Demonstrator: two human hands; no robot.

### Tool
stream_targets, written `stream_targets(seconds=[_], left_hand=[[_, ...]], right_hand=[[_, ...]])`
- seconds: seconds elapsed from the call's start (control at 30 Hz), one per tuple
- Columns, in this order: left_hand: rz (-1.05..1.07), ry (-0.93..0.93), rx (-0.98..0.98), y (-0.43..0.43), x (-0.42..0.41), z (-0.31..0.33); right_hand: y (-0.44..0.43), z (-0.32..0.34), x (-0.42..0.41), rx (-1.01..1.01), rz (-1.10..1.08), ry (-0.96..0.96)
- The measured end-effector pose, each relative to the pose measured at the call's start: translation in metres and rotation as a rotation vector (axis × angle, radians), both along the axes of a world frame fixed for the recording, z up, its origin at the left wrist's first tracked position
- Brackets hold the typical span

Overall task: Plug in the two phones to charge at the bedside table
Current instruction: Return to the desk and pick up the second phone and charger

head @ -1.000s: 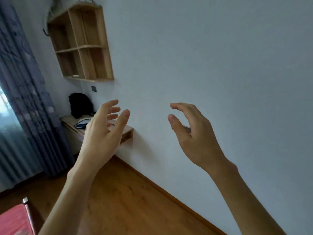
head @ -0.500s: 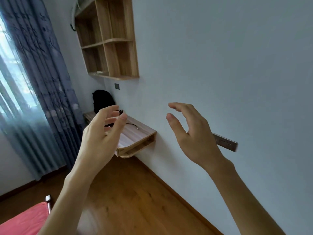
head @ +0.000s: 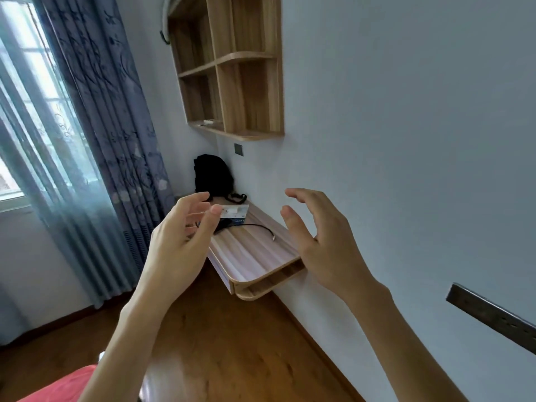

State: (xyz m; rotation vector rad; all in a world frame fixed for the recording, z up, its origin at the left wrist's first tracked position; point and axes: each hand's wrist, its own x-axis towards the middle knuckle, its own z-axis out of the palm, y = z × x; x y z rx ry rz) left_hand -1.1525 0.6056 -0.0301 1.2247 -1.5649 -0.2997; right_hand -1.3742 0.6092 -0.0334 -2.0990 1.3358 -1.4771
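Observation:
A wall-mounted wooden bedside table (head: 255,256) juts from the pale wall ahead. On it lie a black charging cable (head: 255,227) with a loose metal tip and a small white and blue box (head: 236,214). My left hand (head: 179,242) is raised in front of the table's near left side, fingers apart, holding nothing. My right hand (head: 322,242) hovers over the table's right edge, also empty with spread fingers. No phone shows; part of the tabletop is hidden behind my left hand.
A black backpack (head: 213,175) leans at the table's far end. A wooden wall shelf (head: 232,68) hangs above. A dark socket strip (head: 493,314) is on the wall at right, a small socket (head: 238,149) under the shelf. Blue curtains (head: 95,140) at left, red bedding (head: 58,387) below.
The view has swung left and closer, so the table, shelf and window now fill more of the frame. Both hands stay raised and empty, now nearer the table.

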Motion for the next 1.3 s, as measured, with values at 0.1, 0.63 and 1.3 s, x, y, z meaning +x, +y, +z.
stream_targets(seconds=[0.1, 0.63, 1.3], left_hand=[[0.025, 0.009, 0.020, -0.036, 0.018, -0.003], [0.027, -0.019, 0.083, -0.264, 0.190, -0.027], [-0.130, -0.152, 0.198, -0.557, 0.299, -0.085]], right_hand=[[-0.045, 0.001, 0.018, -0.008, 0.014, -0.007], [-0.274, -0.035, 0.186, 0.053, 0.013, 0.050], [-0.550, -0.084, 0.296, 0.082, -0.135, 0.052]])
